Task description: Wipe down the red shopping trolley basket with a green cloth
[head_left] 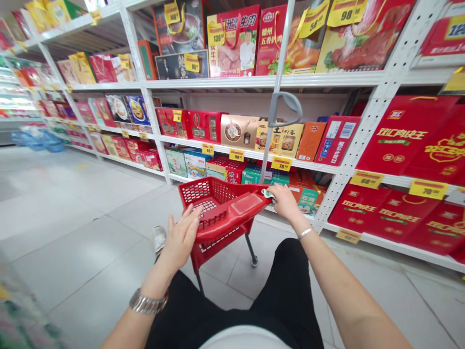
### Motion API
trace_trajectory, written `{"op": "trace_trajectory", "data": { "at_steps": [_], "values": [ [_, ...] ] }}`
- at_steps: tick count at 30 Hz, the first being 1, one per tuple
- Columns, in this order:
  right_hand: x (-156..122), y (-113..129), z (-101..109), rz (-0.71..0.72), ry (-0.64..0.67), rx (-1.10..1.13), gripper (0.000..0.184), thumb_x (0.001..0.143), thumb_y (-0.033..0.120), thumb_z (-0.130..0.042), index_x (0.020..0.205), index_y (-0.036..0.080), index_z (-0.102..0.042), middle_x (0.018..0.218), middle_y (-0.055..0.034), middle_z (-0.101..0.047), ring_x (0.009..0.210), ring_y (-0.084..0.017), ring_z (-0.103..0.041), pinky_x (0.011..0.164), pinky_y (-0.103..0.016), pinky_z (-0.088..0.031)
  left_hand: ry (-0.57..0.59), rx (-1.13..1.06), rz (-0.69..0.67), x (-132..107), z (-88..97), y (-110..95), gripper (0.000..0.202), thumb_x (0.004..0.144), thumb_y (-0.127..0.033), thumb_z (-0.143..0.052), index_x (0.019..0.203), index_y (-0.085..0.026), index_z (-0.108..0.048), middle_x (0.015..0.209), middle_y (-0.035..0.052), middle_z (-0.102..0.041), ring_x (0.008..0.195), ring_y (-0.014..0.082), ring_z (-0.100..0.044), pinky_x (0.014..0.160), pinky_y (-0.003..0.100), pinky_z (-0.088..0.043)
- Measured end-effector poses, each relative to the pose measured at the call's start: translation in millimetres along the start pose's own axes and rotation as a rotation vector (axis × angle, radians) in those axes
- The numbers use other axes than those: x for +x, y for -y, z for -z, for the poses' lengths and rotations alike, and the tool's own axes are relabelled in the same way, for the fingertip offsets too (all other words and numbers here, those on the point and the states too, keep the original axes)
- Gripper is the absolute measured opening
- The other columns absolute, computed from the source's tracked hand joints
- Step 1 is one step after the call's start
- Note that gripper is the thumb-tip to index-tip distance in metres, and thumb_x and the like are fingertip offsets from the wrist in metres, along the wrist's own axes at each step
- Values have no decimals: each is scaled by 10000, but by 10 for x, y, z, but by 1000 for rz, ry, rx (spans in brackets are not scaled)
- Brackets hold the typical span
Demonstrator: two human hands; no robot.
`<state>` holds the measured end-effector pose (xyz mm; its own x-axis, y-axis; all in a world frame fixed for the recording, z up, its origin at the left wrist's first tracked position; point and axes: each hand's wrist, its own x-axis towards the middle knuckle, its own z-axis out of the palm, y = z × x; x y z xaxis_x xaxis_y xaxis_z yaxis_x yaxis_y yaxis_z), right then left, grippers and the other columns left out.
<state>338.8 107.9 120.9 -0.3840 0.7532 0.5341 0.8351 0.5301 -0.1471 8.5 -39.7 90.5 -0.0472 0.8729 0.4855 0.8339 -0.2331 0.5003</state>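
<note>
one shopping cart (225,225): red moulded plastic, grid-pierced basket, slim grey legs; stands just in front of white steel shelving (250,82). left hand (183,237): fingers straight, slightly spread, at the near rim; contact cannot be told. right hand (285,201): fingers curled at the handle end, holding one crumpled white-green cloth (268,194). one link-band metal watch (147,303), one smooth bangle (305,233). three yellow price tags (237,154) along the shelf edge behind.

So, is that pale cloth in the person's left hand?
No, the pale cloth is in the right hand, at one end of the red cart handle.
</note>
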Motion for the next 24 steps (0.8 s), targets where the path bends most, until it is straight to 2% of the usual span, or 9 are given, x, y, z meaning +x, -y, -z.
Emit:
{"op": "trace_trajectory", "data": {
  "at_steps": [3,5,9,15,17,19,24],
  "values": [
    [-169,249,-30,33,-74,21,537,712,-55,-457,1116,210,-693,1167,-102,-711,1190,-279,-575,1151,-580,-329,-96,73,71,-51,145,156,527,1026,-362,-251,1433,-258,-570,1448,109,-620,1439,330,-469,1158,771,-204],
    [-285,444,-36,58,-115,29,559,709,-56,-446,1136,210,-691,1145,-99,-712,1165,-273,-573,1155,-564,-334,-163,149,67,-76,221,170,518,1022,-361,-278,1425,-239,-580,1420,131,-639,1434,358,-470,1148,788,-191],
    [-526,864,-31,116,-169,72,620,695,-51,-460,1229,186,-667,1225,-114,-694,1215,-272,-551,1186,-555,-311,-250,267,-62,-88,227,-5,502,1022,-347,-323,1455,-227,-547,1439,144,-619,1454,366,-439,1166,791,-100],
    [-837,1363,43,248,-142,130,652,732,-25,-494,1335,189,-618,1360,-119,-653,1304,-273,-515,1214,-551,-295,-207,306,-261,-82,19,-329,518,1020,-342,-352,1502,-207,-487,1446,133,-614,1445,329,-461,1223,713,-53],
    [-882,1405,84,278,-127,134,629,751,-17,-507,1334,190,-621,1351,-123,-659,1308,-273,-517,1224,-548,-281,-202,326,-296,-84,-20,-375,518,1012,-343,-373,1490,-189,-502,1418,140,-635,1415,331,-500,1231,698,-31],
    [-891,1343,111,262,-128,137,630,745,-27,-499,1320,196,-628,1327,-118,-673,1292,-266,-538,1227,-544,-280,-211,335,-302,-81,-32,-378,512,1011,-345,-375,1466,-168,-529,1383,151,-659,1360,333,-560,1235,689,-28],
    [-865,923,21,68,-114,182,673,690,-76,-436,1256,209,-661,1251,-115,-709,1266,-265,-582,1196,-602,-310,-219,337,-297,-44,13,-272,503,1008,-351,-370,1421,-157,-581,1352,158,-679,1307,330,-608,1242,675,-81]
  ]
}}
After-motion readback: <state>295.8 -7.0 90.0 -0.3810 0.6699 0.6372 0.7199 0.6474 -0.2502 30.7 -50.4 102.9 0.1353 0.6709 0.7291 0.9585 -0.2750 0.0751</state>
